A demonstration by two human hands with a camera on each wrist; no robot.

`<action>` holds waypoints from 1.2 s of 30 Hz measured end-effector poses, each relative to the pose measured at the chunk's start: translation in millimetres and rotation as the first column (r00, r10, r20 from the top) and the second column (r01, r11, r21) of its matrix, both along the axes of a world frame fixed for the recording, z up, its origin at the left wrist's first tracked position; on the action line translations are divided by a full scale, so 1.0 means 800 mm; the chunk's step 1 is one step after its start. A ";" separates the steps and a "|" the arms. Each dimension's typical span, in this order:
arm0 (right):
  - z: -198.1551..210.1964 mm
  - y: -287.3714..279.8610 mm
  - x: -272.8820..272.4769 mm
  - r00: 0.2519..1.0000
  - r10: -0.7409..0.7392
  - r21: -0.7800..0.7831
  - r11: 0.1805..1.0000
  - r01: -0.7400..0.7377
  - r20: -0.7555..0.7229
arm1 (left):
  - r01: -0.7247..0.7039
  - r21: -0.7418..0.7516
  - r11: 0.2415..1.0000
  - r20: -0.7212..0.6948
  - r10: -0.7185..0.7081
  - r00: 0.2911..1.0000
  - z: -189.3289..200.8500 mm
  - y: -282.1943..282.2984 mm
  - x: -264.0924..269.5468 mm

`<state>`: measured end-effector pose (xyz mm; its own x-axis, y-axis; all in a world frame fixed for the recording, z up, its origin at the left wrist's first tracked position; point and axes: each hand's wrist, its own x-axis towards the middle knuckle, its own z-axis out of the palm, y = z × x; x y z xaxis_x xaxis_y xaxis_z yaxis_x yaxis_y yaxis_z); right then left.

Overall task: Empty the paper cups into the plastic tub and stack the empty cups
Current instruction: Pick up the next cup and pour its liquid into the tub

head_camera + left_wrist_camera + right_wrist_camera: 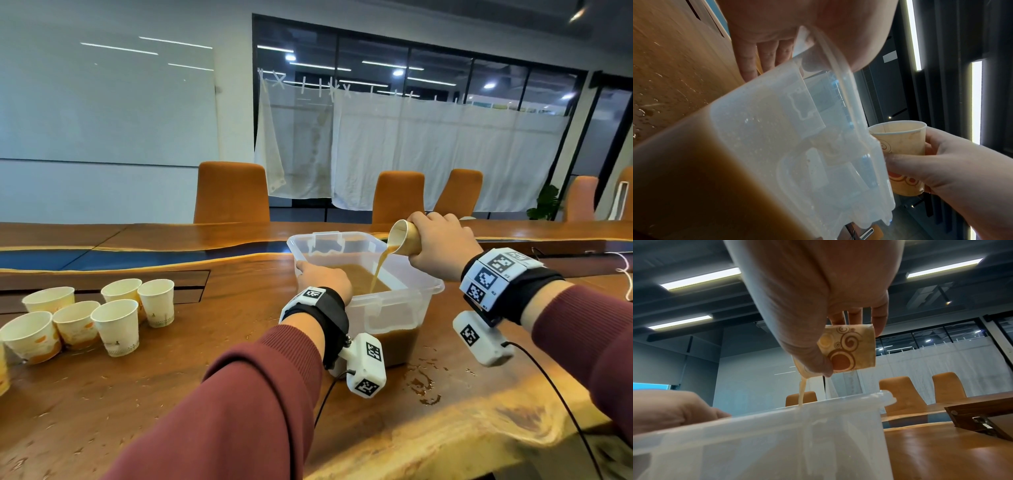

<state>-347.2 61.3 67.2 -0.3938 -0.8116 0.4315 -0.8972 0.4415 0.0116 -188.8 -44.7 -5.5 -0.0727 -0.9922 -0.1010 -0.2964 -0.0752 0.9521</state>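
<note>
A clear plastic tub (pixel 404 305) (pixel 777 129) (pixel 777 443) stands on the wooden table, partly filled with brown liquid. My right hand (pixel 442 246) (pixel 807 305) grips a patterned paper cup (pixel 406 238) (pixel 904 142) (pixel 851 348), tilted over the tub's far right edge. A thin brown stream (pixel 380 270) runs from the cup into the tub. My left hand (pixel 325 277) (pixel 764 53) (pixel 670 410) holds the tub's near left rim, fingers down the outside wall. Several upright paper cups (pixel 116 325) stand in a cluster at the left.
Brown spill drops (pixel 423 383) lie on the table (pixel 239 308) just right of the tub's near side. A recessed panel (pixel 102 287) sits behind the cup cluster. Orange chairs (pixel 231 193) line the far side. A cable (pixel 627 270) trails at the right edge.
</note>
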 end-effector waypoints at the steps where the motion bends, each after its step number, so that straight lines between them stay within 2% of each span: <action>1: 0.000 0.000 0.000 1.000 0.001 -0.002 1.000 -0.001 -0.002 | 0.000 0.000 1.000 -0.001 0.000 1.000 0.000 0.000 0.000; 25: -0.001 -0.004 -0.004 0.992 0.030 -0.001 1.000 -0.030 -0.120 | 0.017 -0.014 1.000 -0.014 -0.017 1.000 -0.002 0.001 0.002; 36: -0.012 -0.005 -0.006 0.942 0.070 0.043 0.997 -0.059 -0.327 | 0.015 0.012 1.000 -0.015 -0.015 1.000 -0.002 0.001 0.001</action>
